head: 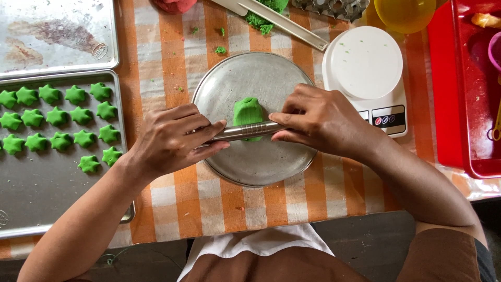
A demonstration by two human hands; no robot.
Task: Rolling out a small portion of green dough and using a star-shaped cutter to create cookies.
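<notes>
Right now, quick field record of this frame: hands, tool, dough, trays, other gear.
left hand: on one end of metal rolling pin
right hand: on the pin's other end
pin: lies across green dough lump
dough: on round metal plate
baking tray: rows of green star shapes
second tray: bare, stained
kitchen scale: white, beside the plate
cloth: orange and white check

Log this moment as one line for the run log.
left hand: on metal roller | right hand: on roller | roller: across green dough | dough: on round metal plate | tray: green star pieces
</notes>
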